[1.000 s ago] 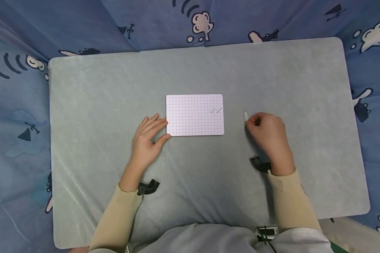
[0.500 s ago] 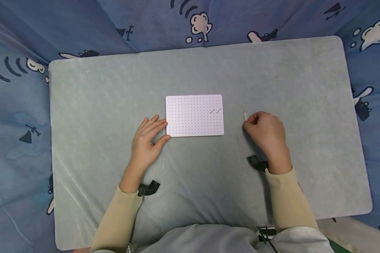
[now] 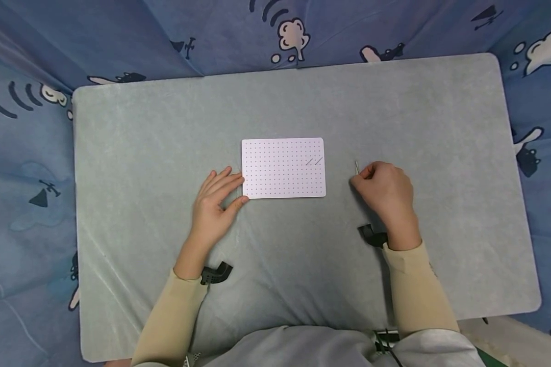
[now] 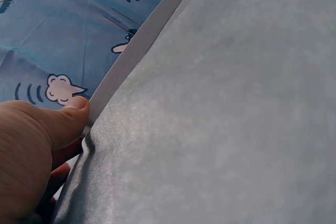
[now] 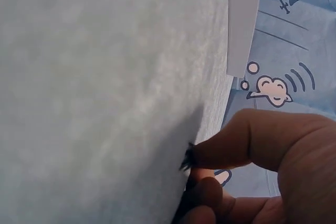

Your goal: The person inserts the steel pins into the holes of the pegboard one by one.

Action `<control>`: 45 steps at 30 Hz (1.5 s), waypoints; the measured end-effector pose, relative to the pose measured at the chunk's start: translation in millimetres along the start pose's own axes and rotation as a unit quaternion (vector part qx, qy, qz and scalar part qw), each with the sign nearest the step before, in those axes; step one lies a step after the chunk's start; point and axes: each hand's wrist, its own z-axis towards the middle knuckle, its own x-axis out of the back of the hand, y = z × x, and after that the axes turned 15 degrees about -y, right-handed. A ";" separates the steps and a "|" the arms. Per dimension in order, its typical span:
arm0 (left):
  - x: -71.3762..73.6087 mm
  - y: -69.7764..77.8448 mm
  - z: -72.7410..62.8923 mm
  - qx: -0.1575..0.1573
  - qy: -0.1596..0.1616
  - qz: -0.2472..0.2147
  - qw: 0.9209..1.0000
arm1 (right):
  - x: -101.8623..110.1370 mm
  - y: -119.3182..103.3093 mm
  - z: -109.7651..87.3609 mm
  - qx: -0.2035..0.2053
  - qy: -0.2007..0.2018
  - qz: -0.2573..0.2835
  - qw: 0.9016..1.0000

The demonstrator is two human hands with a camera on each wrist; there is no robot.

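A white board (image 3: pixel 283 183) with rows of small dots lies flat mid-table. Two thin dark slanted pieces (image 3: pixel 319 161) show near its right side. My left hand (image 3: pixel 213 208) has its fingers spread straight, with index finger and thumb touching the board's left side and near corner. In the left wrist view, the thumb (image 4: pixel 76 106) presses by the board's edge. To the right of the board, my right hand (image 3: pixel 386 189) pinches a small slim silvery piece (image 3: pixel 356 167) between thumb and fingertips. In the right wrist view its dark end (image 5: pixel 187 157) pokes out; its exact kind is unclear.
A grey cloth (image 3: pixel 174 117) covers the table. Blue printed curtains (image 3: pixel 229 35) hang along the back and both sides. A black wrist mount (image 3: pixel 216 273) sits on the left wrist, another (image 3: pixel 372 236) on the right.
The slim piece at my right fingertips looks narrower now, as if turned. My right hand has shifted very slightly; the left hand and board stay in place.
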 end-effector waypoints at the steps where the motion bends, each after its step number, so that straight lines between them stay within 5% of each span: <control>1: -0.3 0.2 0.0 0.000 0.001 -0.001 1.000 | -0.3 0.8 0.4 0.001 0.003 0.000 1.000; 37: -0.2 -2.9 0.8 -0.005 -0.003 0.008 1.000 | 13.4 24.3 -8.3 0.057 0.040 0.047 0.996; 45: -0.1 -0.8 0.1 -0.003 0.001 0.003 1.000 | 14.7 14.3 -17.5 0.069 0.055 0.056 0.994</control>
